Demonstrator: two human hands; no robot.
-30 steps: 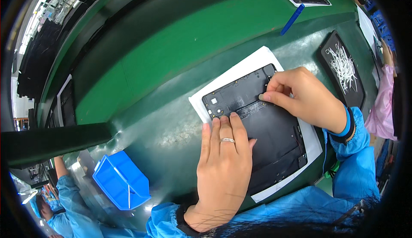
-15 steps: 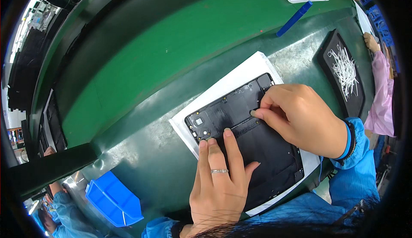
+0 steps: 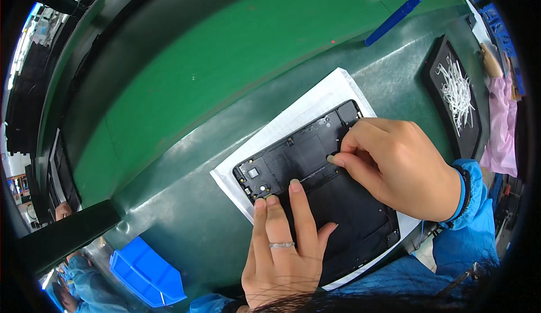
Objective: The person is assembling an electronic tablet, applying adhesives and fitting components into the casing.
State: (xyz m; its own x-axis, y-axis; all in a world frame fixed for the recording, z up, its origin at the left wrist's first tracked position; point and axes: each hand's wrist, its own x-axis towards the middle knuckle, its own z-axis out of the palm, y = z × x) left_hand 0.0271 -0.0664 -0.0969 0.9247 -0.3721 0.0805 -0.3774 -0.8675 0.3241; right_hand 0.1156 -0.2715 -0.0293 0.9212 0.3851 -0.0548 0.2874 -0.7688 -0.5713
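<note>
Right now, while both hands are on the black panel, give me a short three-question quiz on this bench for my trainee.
1. True or false: the left hand lies flat, fingers spread, on the black panel.
2. What lies directly under the panel? A) a white sheet B) a blue bin C) a bare green mat
3. Fill in: the right hand pinches at the panel's upper part with its ______.

Key
1. True: it presses down on the panel's near half, a ring on one finger.
2. A: the blue bin stands apart at the lower left.
3. Fingertips; whatever they grip is too small to tell.
</note>
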